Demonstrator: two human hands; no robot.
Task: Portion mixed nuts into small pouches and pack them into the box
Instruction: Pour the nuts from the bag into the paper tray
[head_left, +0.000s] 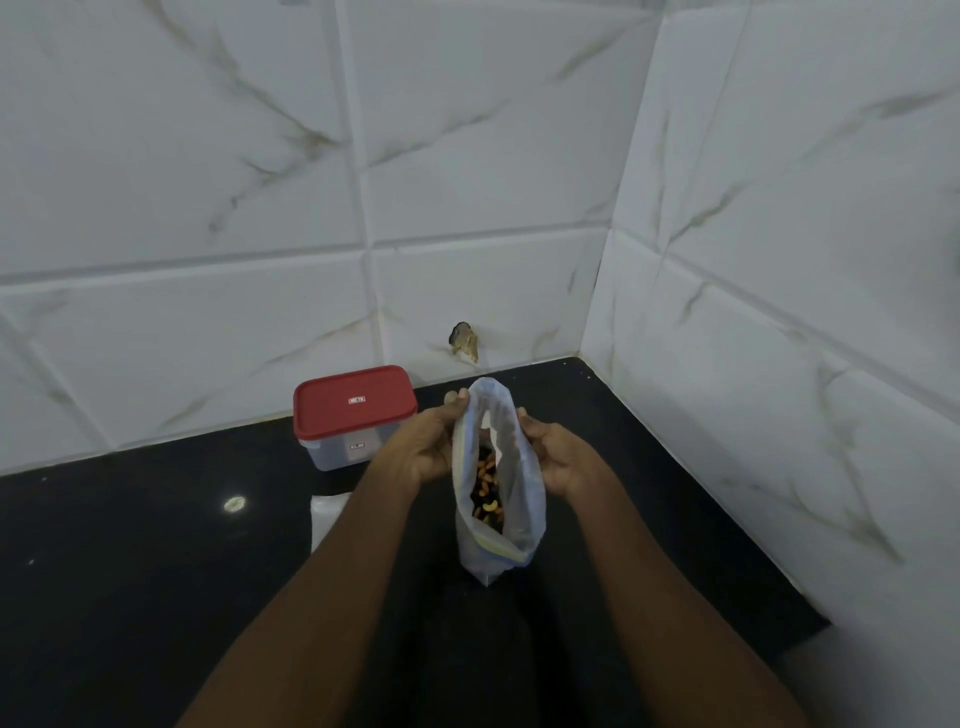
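Together, left hand (423, 447) and right hand (558, 457) pinch the bag (525, 501); black counter (130, 571) meets white tiled walls (208, 182).

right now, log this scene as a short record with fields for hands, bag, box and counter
left hand: grips left rim of clear plastic zip bag
right hand: grips bag's right rim
bag: upright, mouth held open, mixed nuts inside
box: translucent rectangular plastic box, red lid on, behind left hand
pouches: pale flat plastic stack, partly hidden by left forearm
surface: black stone countertop
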